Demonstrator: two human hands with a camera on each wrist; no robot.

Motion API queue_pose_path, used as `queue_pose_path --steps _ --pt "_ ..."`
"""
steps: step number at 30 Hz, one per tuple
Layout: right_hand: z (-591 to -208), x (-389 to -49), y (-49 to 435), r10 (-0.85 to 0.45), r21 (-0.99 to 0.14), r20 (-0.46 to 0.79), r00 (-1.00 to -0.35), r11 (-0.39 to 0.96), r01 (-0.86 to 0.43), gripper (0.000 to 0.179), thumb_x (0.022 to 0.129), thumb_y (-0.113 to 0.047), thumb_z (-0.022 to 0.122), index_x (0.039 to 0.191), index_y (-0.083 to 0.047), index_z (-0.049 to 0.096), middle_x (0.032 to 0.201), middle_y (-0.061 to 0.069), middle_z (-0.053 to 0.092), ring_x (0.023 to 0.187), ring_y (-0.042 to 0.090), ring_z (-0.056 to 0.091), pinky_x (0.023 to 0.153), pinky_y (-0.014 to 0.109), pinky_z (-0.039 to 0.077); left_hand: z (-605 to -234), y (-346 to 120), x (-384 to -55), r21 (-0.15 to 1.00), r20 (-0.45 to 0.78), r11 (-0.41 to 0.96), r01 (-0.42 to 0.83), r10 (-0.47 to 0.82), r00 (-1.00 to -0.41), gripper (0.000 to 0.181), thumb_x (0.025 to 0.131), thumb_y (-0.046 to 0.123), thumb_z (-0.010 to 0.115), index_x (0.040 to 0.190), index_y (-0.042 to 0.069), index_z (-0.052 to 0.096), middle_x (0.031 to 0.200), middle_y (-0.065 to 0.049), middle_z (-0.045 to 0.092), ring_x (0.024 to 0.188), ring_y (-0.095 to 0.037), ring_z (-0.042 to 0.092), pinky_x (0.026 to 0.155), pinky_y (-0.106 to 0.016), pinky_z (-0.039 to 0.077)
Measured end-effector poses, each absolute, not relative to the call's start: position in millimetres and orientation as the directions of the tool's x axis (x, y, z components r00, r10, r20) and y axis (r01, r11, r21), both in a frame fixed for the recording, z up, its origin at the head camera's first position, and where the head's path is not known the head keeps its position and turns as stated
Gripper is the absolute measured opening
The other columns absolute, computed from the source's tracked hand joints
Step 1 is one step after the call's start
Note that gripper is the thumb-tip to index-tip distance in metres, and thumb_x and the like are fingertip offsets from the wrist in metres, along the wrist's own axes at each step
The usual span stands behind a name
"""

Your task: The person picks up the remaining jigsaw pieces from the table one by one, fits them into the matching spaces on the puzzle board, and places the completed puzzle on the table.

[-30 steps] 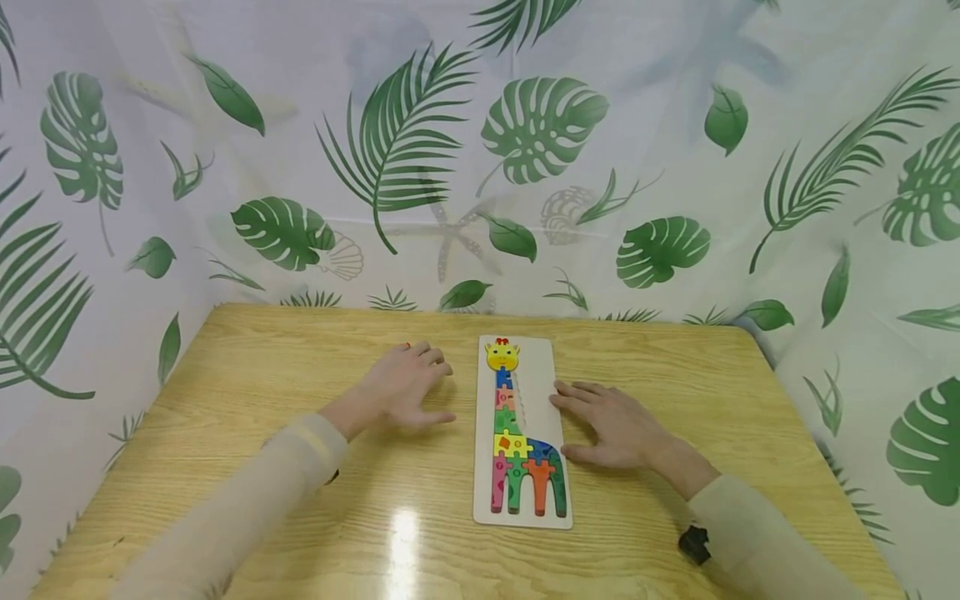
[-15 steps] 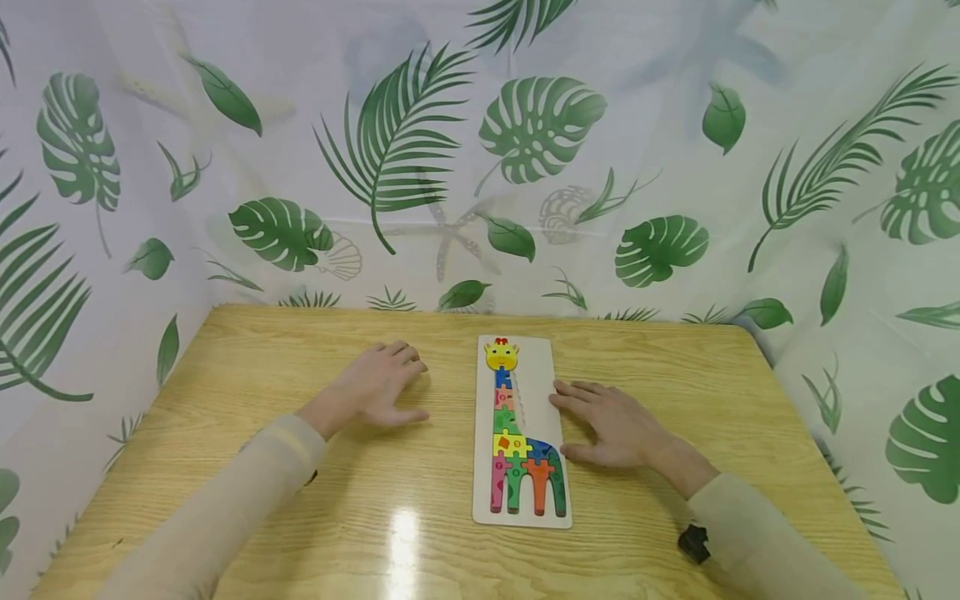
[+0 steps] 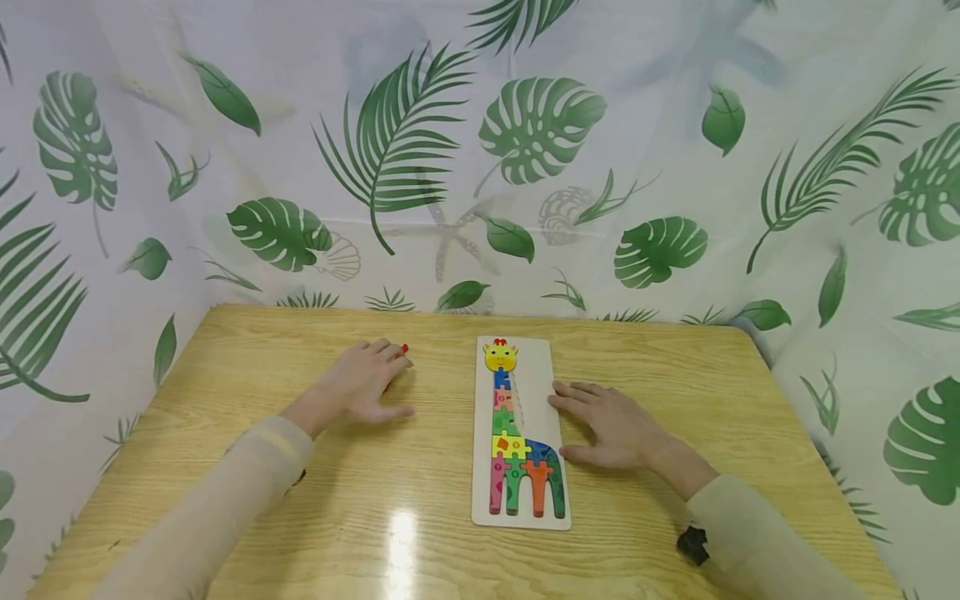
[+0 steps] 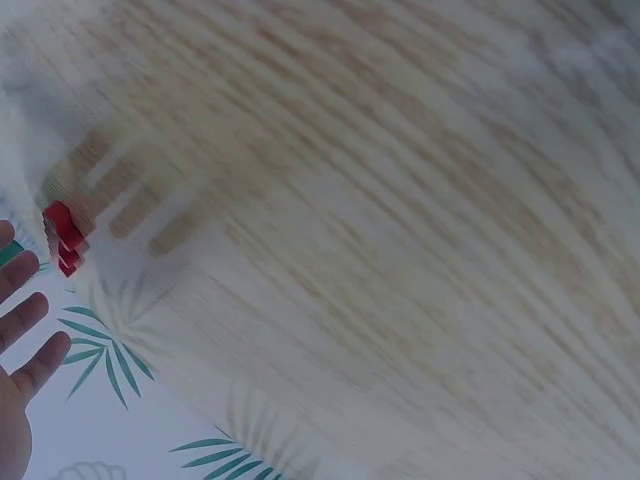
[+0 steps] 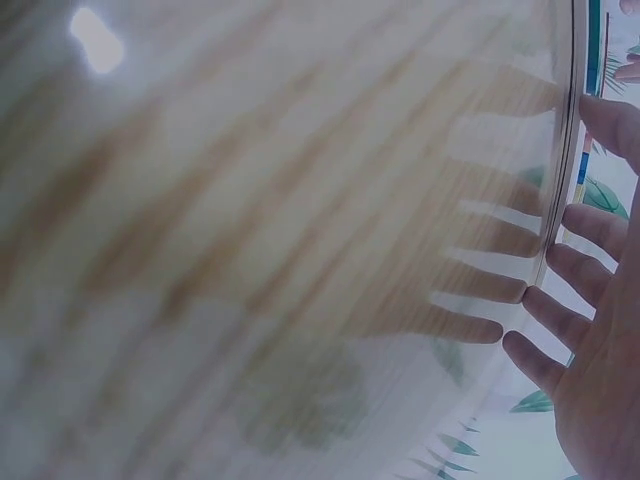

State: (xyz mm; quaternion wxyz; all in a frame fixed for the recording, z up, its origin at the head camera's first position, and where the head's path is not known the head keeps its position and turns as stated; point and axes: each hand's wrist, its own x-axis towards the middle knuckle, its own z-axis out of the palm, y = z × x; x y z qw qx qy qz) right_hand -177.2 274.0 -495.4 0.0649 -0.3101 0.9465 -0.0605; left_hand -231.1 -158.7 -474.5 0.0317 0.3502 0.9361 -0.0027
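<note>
A giraffe puzzle board point(image 3: 536, 367) lies on the table with colourful jigsaw pieces fitted in it, topped by a yellow giraffe head point(image 3: 499, 357). My right hand point(image 3: 611, 425) rests beside it with fingers spread, its fingertips touching the board's right edge; the right wrist view shows that pale edge point(image 5: 565, 130) against the fingertips. Left of the board, my left hand point(image 3: 363, 383) hovers low over the table with spread, relaxed fingers. Just past its fingertips a small red piece point(image 3: 404, 348) peeks out, mostly hidden by the hand. The left wrist view shows this red piece point(image 4: 65, 235) on the table, apart from the fingers.
The wooden table point(image 3: 442, 550) extends around the board on all sides. Behind it and at both sides hangs a white curtain point(image 3: 465, 158) printed with green leaves.
My left hand has moved left, away from the board, and the red piece now shows more beyond its fingertips. My right hand and the board have stayed in place.
</note>
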Motion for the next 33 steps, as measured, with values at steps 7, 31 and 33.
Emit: queue_pose_path --steps 7,31,33 --pt "-496.8 -176.7 274.2 -0.598 -0.145 -0.081 -0.797 0.798 -0.585 0.079 0.095 -0.065 0.061 0.158 -0.020 0.050 0.168 0.008 0.044 0.151 0.040 0.047 0.118 0.066 0.042 -476.8 -168.4 -234.7 0.017 -0.068 0.781 0.624 0.624 -0.779 0.082 0.095 0.069 0.057 0.148 0.006 0.056 0.151 -0.019 0.057 0.143 -0.040 0.052 0.120 -0.059 0.042" --pt "-494.1 -175.1 272.5 -0.591 -0.149 -0.093 -0.801 0.804 -0.575 0.078 0.095 -0.064 0.060 0.159 -0.021 0.049 0.169 0.006 0.042 0.153 0.038 0.046 0.120 0.065 0.041 -488.6 -188.3 -238.9 0.010 -0.041 0.803 0.597 0.596 -0.802 0.073 0.096 0.064 0.060 0.141 0.006 0.061 0.145 -0.019 0.061 0.138 -0.039 0.055 0.115 -0.059 0.046" --pt "-494.3 -175.2 272.7 -0.592 -0.146 -0.092 -0.801 0.803 -0.577 0.078 0.096 -0.064 0.060 0.159 -0.020 0.049 0.169 0.006 0.043 0.153 0.038 0.046 0.120 0.065 0.041 -489.3 -188.4 -238.9 0.013 -0.043 0.804 0.594 0.594 -0.803 0.072 0.096 0.063 0.060 0.141 0.006 0.061 0.144 -0.019 0.061 0.138 -0.039 0.055 0.115 -0.060 0.046"
